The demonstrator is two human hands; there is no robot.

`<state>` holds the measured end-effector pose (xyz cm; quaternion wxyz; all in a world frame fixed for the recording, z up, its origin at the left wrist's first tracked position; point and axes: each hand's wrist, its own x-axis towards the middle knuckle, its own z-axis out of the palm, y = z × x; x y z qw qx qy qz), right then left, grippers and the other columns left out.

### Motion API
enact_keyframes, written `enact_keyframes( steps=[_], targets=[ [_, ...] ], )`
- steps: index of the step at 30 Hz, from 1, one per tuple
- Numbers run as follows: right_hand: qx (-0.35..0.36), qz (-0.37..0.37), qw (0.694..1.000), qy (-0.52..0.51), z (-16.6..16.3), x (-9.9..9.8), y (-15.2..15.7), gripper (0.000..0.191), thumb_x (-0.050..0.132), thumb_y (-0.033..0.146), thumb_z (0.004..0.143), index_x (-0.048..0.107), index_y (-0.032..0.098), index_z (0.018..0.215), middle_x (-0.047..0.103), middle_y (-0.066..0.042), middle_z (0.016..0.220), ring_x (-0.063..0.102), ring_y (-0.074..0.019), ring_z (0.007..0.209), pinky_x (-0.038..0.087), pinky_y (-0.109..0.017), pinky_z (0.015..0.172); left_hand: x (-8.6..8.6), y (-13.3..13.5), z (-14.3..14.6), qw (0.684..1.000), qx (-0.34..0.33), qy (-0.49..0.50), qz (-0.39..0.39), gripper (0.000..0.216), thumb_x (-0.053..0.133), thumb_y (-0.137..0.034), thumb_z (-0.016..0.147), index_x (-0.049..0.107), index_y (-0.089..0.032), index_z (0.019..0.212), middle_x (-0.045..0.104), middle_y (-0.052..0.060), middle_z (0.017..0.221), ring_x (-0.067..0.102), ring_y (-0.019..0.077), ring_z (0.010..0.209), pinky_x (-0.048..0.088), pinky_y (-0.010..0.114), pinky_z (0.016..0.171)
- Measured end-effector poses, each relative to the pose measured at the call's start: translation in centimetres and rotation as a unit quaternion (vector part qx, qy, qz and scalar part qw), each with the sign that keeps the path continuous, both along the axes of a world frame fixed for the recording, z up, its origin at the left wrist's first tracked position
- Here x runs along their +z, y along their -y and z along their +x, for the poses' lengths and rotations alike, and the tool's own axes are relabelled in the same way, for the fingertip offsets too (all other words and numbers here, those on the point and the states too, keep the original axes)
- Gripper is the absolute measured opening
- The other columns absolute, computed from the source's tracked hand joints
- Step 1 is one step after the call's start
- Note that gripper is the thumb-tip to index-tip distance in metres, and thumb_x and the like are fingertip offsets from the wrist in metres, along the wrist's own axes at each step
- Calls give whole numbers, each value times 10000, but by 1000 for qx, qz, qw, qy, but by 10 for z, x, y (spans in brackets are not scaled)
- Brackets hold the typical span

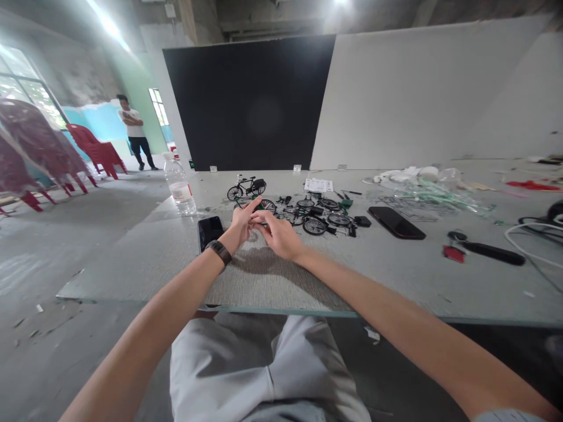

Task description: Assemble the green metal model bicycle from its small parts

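1. Grey shorts (264, 375), nearest the camera.
2. Left hand (240, 225), right hand (279, 235): fingertips meeting above the tabletop (272, 287); anything pinched too small to tell.
3. Miniature black bicycle (246, 189), loose wheels (315, 226): on the tabletop, just ahead of both hands.
4. Black smartphone (210, 231): just beside left hand.

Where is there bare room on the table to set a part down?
Bare table lies between the right hand and the phone, and another strip runs along the near edge. It is crowded around the loose bike parts and the model bicycle, just beyond the hands.
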<state>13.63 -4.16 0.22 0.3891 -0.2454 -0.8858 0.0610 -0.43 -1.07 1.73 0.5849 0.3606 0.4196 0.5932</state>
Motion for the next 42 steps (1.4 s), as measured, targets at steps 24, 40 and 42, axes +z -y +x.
enact_keyframes(
  steps=[24, 40, 42],
  targets=[
    [-216, 33, 976, 7, 25, 5, -22, 193, 458, 236, 987, 623, 160, 1053, 644, -96, 1020, 585, -155, 693, 422, -267, 625, 8, -17, -10, 995, 55, 81, 29, 320, 861, -394, 696, 703, -179, 873, 676, 45, 878, 563, 104, 664, 395, 230, 515],
    [-197, -35, 935, 294, 41, -1, -46, 518, 389, 39, 915, 715, 295, 1226, 606, -141, 1239, 514, -316, 1154, 363, -462, 937, -3, -21, -13, 993, 112, 39, 23, 392, 902, -423, 616, 697, -196, 862, 699, 55, 947, 614, 165, 825, 415, 271, 618],
    [-195, -44, 935, 293, 41, -1, -47, 532, 356, 46, 928, 714, 299, 1229, 603, -139, 1243, 502, -324, 1168, 349, -470, 942, -2, -20, -13, 993, 111, 37, 24, 390, 900, -428, 619, 697, -194, 855, 697, 59, 953, 608, 168, 826, 412, 276, 626]
  ],
)
